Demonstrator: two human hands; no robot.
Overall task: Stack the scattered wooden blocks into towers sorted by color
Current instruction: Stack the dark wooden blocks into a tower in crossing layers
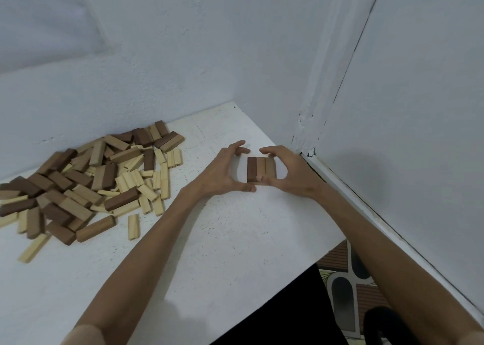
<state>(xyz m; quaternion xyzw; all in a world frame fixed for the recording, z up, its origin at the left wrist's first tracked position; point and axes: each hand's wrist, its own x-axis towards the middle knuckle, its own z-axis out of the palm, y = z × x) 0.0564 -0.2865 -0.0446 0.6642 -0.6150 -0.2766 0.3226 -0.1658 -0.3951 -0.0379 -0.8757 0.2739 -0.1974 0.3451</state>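
Three wooden blocks (262,169) lie side by side in a flat row on the white table (235,240), one dark brown at the left and two mid-brown beside it. My left hand (222,172) curves round the row's left side, thumb at the near edge and fingers at the far edge. My right hand (288,172) cups the row's right side the same way. A big heap of scattered blocks (86,185) in dark brown, mid-brown and pale wood covers the table's left part.
Grey walls meet in a corner just right of the hands, with a white skirting strip (340,187) along the table's right edge. The table's near edge runs diagonally at lower right, above a patterned floor (345,287).
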